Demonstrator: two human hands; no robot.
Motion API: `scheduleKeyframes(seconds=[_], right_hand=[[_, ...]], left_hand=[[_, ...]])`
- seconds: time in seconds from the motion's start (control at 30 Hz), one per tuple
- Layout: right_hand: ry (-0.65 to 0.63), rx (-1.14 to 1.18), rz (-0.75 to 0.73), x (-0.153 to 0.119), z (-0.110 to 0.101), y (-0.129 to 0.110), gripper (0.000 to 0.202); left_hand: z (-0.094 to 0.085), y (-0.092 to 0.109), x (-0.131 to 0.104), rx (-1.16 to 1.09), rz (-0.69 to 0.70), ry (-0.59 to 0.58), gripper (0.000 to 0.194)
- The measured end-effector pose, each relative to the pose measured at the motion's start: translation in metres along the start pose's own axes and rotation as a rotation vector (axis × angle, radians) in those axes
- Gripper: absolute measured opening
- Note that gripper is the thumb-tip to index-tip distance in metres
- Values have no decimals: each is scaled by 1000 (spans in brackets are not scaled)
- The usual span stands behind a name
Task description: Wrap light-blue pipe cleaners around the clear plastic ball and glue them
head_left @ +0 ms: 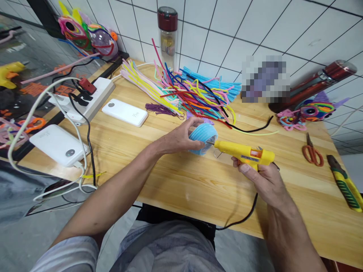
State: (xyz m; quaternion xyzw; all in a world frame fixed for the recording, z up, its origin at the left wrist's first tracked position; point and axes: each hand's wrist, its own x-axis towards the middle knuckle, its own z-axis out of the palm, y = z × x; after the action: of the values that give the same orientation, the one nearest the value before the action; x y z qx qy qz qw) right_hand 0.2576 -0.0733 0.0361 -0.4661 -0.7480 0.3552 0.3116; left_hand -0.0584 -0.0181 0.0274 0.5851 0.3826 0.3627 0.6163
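Observation:
My left hand (188, 138) is closed around a clear round container wrapped in light-blue pipe cleaners (203, 132), tilted so that its open end faces right. In my right hand (259, 175) is a yellow hot glue gun (244, 150), gripped by its handle. The gun's metal nozzle points left and reaches the container's open rim; I cannot tell whether it touches. A black cord hangs from the glue gun over the table's front edge. Whether any glue has come out is too small to see.
Behind my hands lies a heap of coloured pipe cleaners (195, 90). White power banks (124, 112) and a power strip (90, 100) with cables are at left. Scissors (312, 153) and green-yellow pliers (344, 183) lie at right. A bottle (168, 41) stands by the tiled wall.

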Motion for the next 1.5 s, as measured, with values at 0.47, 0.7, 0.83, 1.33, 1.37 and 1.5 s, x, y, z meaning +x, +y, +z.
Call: scheduleKeyframes(seconds=[0.47,0.7,0.83,1.33,1.37,1.5], right_hand=[[28,-15,19,4,-1,-2,42],[47,-3,51,5,-1,-1,48],[59,27,108,4,-1,0,48],[423,382,324,24,-5,19,39],[403,378,354,25,-3,22,42],[303,411,455,21,10,36,56]], left_hand=[[0,2,0,32,-24,11,81],[0,2,0,46,-40,10,83],[-1,-2,1,31,-16,14,81],[-6,-3,8,-202,56,341,87],[-6,-4,9,-231,68,390,86],[-7,-7,12,-292,122,482,83]])
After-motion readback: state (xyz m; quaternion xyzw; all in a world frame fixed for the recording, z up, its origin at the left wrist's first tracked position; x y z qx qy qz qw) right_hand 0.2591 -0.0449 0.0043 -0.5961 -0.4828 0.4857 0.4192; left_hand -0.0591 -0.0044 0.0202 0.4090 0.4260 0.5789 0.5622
